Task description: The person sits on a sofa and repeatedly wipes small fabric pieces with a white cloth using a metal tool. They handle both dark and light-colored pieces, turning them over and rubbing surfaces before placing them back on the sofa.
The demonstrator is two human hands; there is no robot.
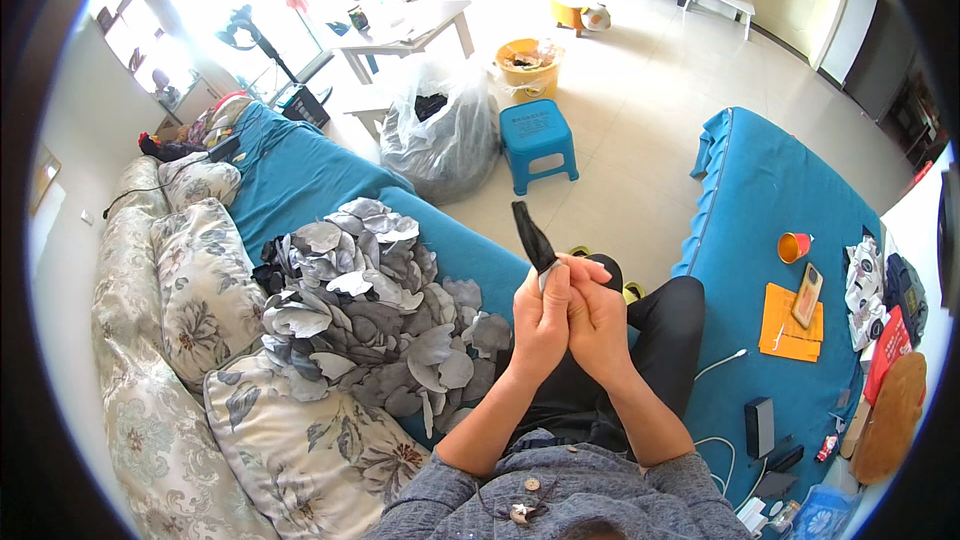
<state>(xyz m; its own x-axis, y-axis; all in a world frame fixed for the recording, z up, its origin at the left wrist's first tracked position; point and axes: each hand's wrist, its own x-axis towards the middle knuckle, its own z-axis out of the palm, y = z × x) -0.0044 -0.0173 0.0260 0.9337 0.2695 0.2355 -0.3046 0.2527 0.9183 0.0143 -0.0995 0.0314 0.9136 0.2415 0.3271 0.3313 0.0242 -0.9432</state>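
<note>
Both of my hands are raised together before my lap. Between my left hand point(541, 315) and my right hand point(596, 315) a black fabric-like piece point(533, 238) with a pale grey base is pinched, its dark end sticking up past the fingers. What the right fingers hold behind the left thumb is partly hidden. To the left, a large heap of grey petal-shaped pieces point(375, 307) lies on the blue sofa cover point(465, 232), with some black pieces at its far left edge.
A clear plastic bag point(442, 142) with dark contents, a blue plastic stool point(538, 135) and a yellow bin point(529, 75) stand on the floor ahead. Floral cushions point(315, 442) lie at left. At right are an orange cup point(793, 247), a phone point(807, 295), orange envelopes point(784, 322) and cables.
</note>
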